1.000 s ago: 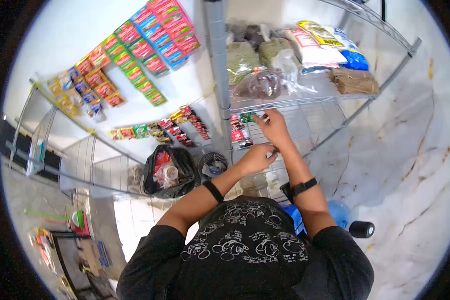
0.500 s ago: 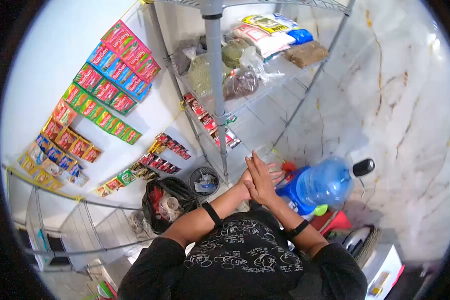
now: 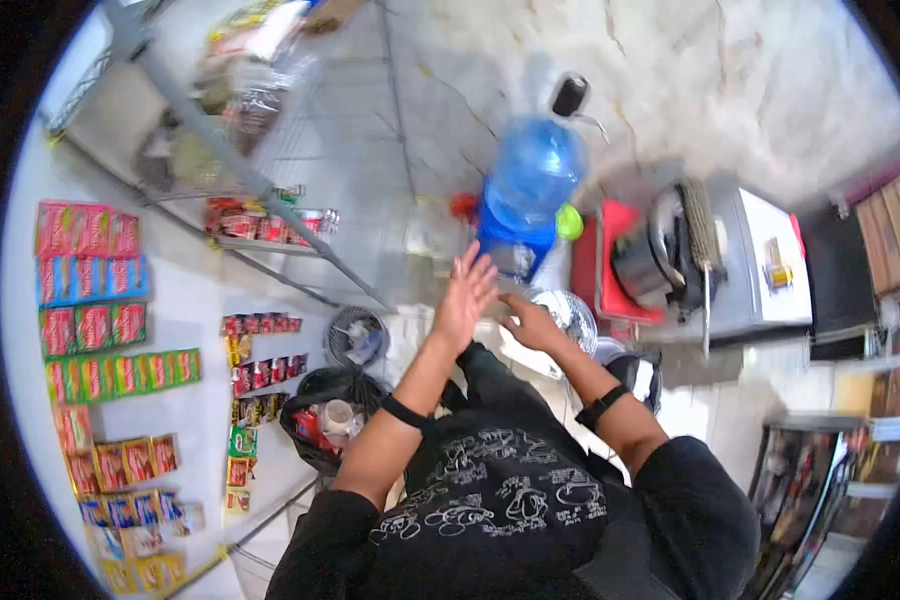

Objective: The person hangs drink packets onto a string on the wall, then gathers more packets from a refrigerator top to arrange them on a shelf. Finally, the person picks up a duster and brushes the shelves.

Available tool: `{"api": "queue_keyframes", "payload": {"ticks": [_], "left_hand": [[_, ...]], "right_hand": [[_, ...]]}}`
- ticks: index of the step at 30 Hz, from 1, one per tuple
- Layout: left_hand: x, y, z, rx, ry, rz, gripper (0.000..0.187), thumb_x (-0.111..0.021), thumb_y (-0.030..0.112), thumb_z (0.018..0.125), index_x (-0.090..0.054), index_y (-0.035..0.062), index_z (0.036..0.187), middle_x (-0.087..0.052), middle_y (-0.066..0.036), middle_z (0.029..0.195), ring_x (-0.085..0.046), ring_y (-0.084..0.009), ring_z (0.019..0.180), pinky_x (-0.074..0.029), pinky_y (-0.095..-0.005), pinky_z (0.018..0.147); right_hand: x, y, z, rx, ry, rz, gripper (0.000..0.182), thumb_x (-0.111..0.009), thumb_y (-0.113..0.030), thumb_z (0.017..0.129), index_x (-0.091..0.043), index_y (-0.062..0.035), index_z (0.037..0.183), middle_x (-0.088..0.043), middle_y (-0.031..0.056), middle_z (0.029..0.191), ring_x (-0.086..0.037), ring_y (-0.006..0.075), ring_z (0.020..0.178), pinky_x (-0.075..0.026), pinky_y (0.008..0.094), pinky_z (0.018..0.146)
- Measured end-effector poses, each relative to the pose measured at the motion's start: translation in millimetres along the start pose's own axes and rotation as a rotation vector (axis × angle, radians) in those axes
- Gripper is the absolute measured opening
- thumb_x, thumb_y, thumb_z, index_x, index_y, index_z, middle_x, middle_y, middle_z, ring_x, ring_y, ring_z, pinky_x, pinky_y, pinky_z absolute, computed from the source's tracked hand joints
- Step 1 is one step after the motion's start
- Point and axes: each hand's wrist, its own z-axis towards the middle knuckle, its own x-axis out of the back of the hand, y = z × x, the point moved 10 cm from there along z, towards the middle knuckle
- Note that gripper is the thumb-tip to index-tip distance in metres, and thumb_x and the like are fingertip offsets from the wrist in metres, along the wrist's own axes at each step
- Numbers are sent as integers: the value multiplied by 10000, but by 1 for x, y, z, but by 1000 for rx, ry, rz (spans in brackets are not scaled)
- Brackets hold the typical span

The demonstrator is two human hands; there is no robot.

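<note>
My left hand (image 3: 462,305) is held out in front of my body, palm up with its fingers spread, and nothing is in it. Just to its right, my right hand (image 3: 535,327) is turned back-up, its fingers loosely bent and apart, with no object visible in it. A small gap separates the two hands. Beyond them stands a blue water jug (image 3: 540,165) with a black pump (image 3: 570,95) on top, seated on a blue base (image 3: 515,240). Behind my right hand is a shiny metal round thing (image 3: 567,318), partly covered by the hand.
A wire shelf (image 3: 210,130) with bagged goods stands at upper left. Sachet strips (image 3: 120,375) hang on the left wall. A mesh bin (image 3: 357,338) and a black trash bag (image 3: 315,420) sit on the floor. To the right are a red container (image 3: 610,260) and a white cabinet (image 3: 765,260).
My hands, pressed together before, are now apart. The view has swung to the right, bringing the red container, white cabinet and metal round thing further into sight.
</note>
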Motion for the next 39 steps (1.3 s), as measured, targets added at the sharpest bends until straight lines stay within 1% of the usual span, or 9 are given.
{"api": "queue_keyframes", "payload": {"ticks": [5,11,16,18,20,27,33,35,39], "left_hand": [[17,-68,-21,233,85,47,490,-398,386,968,-382,76,1348,-469,-145,1308,-518,-231,1113,-421,-332,926],[58,-107,-53,369,151,65,333,-470,262,935,-503,84,1215,-622,-94,1061,-599,-178,934,-454,-285,794],[77,-125,-64,386,284,39,344,-510,287,911,-515,84,1189,-605,-92,1034,-573,-174,885,-459,-288,769],[79,-137,-58,395,304,40,337,-511,286,909,-519,82,1176,-607,-84,1021,-573,-166,869,-460,-284,752],[67,-144,-50,377,312,45,320,-502,276,912,-524,77,1162,-608,-77,1006,-574,-157,856,-460,-280,739],[-28,-168,-9,310,260,270,279,-487,216,939,-518,76,1178,-621,-80,1003,-591,-148,873,-466,-253,741],[-84,-219,20,366,250,323,274,-473,210,940,-517,87,1181,-621,-69,1007,-591,-136,872,-464,-242,748],[-102,-236,34,365,196,349,274,-475,205,937,-517,97,1185,-623,-56,986,-596,-128,873,-463,-235,737],[-139,-251,63,343,103,361,275,-496,185,922,-518,106,1185,-625,-52,986,-604,-120,845,-467,-235,717]], "right_hand": [[-48,129,-112,-429,-504,-322,481,-563,-322,843,-530,-10,1208,-578,240,1146,-554,373,1069,-440,426,917],[-28,247,-207,-697,-497,-392,492,-591,-316,785,-553,-54,1200,-595,226,1120,-563,388,1042,-453,423,903],[122,265,-216,-748,364,-418,337,-601,-266,761,-609,-6,975,-622,254,950,-590,433,904,-482,475,809],[177,253,-214,-668,439,-658,285,-589,-232,763,-601,9,913,-619,251,897,-594,438,855,-473,503,792],[214,326,-242,-758,628,-677,314,-573,-209,766,-576,12,989,-604,253,957,-584,426,901,-457,499,827],[296,373,-312,-1212,679,-628,645,-635,-241,726,-397,-9,1279,-564,237,1129,-527,389,1100,-421,457,939],[281,476,-295,-948,578,-209,529,-616,-215,761,-447,36,1195,-594,274,1013,-547,445,1021,-434,473,886],[295,454,-294,-890,708,-225,381,-598,-198,794,-517,51,1071,-590,285,990,-538,469,992,-425,489,848],[292,426,-283,-690,846,-191,382,-502,-190,863,-427,-1,1186,-580,291,973,-546,478,926,-415,502,791]]}}
